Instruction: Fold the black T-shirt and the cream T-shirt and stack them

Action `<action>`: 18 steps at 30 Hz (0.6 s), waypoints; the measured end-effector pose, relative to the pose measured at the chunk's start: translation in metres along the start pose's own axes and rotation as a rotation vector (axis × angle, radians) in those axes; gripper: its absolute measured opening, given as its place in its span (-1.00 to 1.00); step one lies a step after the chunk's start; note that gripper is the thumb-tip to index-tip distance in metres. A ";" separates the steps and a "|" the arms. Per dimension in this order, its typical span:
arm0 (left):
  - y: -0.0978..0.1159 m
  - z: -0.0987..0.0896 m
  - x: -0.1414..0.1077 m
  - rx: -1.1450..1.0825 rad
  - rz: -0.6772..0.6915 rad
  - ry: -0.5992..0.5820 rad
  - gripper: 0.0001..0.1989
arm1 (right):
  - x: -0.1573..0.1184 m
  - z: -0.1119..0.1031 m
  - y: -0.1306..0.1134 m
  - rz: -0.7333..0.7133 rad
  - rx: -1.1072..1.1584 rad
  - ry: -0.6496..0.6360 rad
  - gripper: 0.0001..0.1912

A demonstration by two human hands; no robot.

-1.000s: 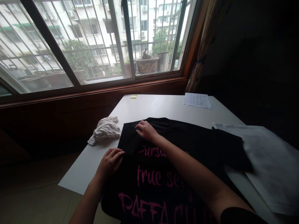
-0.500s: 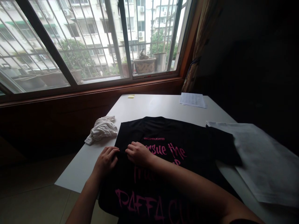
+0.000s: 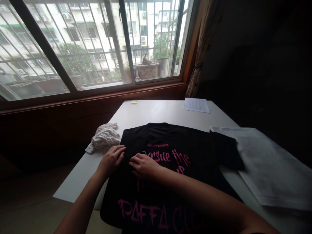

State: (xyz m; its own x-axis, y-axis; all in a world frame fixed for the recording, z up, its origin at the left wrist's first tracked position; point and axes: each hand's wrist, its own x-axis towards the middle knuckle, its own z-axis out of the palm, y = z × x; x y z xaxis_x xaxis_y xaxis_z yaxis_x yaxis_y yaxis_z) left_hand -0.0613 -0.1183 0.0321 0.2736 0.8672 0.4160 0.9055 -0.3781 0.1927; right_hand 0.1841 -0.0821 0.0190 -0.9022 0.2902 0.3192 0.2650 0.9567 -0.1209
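A black T-shirt (image 3: 197, 143) with pink lettering lies spread out, its collar pointing away from me and its lower part at my side of the table. At its left edge, below the left shoulder, my left hand (image 3: 112, 159) rests with fingers extended over the fabric and thumb apart. Just to the right, my right hand (image 3: 143, 165) lies on the shirt front, fingers loosely bent and slightly apart, touching the cloth. That hand and forearm cover part of the lettering. The shirt's right sleeve (image 3: 230, 151) reaches over a pale sheet.
The white table (image 3: 156, 110) stands below a barred window. A crumpled white cloth (image 3: 103, 136) lies at its left edge, and a yellow sticky note (image 3: 134, 102) at the far edge. Printed papers (image 3: 197, 105) sit at the back; a translucent sheet (image 3: 270, 165) covers the right side.
Both hands have loosened from bunched fingers on the fabric to straighter ones laid on it. My right hand sits slightly lower. The whole view has shifted a little.
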 end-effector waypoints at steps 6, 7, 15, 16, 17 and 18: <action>-0.004 0.049 0.078 0.164 -0.043 -0.300 -0.45 | -0.031 0.004 -0.016 0.123 0.176 -0.040 -0.36; -0.006 0.059 0.088 0.180 -0.084 -0.324 -0.44 | -0.034 0.002 -0.018 0.139 0.203 -0.067 -0.34; -0.027 0.094 0.124 0.241 -0.235 -0.318 -0.34 | -0.045 -0.010 -0.026 0.164 0.304 -0.149 -0.27; -0.029 0.095 0.125 0.244 -0.238 -0.322 -0.33 | -0.048 -0.011 -0.026 0.155 0.306 -0.147 -0.27; -0.030 0.095 0.126 0.246 -0.240 -0.329 -0.32 | -0.052 -0.014 -0.025 0.140 0.310 -0.148 -0.27; -0.031 0.096 0.127 0.247 -0.242 -0.337 -0.31 | -0.057 -0.018 -0.023 0.124 0.317 -0.150 -0.28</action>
State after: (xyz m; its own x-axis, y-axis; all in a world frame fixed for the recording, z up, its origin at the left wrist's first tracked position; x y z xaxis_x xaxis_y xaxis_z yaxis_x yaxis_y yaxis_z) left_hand -0.0240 0.0345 -0.0062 0.0984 0.9929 0.0665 0.9949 -0.0996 0.0145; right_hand 0.2359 -0.1200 0.0199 -0.9159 0.3738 0.1459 0.2775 0.8527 -0.4425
